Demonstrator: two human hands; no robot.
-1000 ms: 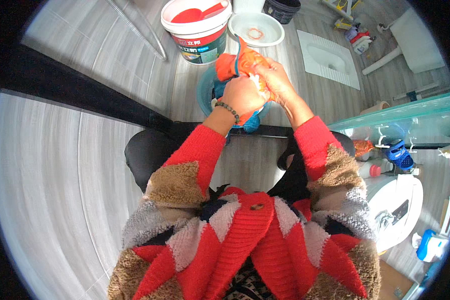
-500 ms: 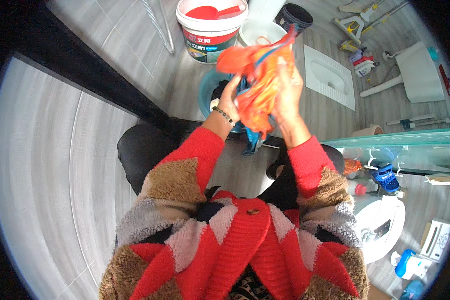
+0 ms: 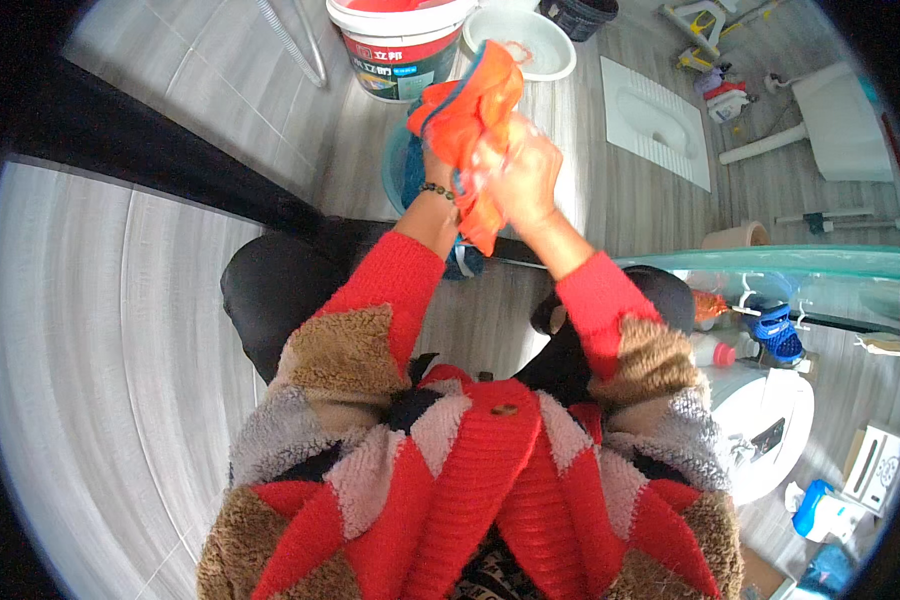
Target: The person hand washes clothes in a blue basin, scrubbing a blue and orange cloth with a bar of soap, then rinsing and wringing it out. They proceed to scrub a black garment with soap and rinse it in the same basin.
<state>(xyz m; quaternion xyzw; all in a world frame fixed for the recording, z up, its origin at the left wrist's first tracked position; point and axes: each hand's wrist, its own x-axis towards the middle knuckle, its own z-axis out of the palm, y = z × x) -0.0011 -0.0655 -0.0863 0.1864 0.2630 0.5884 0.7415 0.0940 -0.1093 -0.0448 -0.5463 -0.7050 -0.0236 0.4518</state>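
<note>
An orange cloth with a blue edge, perhaps a garment, is bunched up between my two hands above a light-blue basin. My right hand is closed on its right side, the knuckles up. My left hand, below a beaded bracelet, grips the cloth from the left; the orange folds cover most of its fingers. A loose end hangs down between my wrists. Dark blue cloth shows over the basin's near side, and my hands hide most of what lies in the basin.
A large paint bucket and a white basin of water stand beyond. A black bucket is behind them. To the right are a squat toilet, a glass edge and blue sandals. A dark sill crosses before my knees.
My hands have come closer together and a little left, and the orange cloth is now bunched tighter. My right hand has closed into a fist on it. The view has shifted slightly.
</note>
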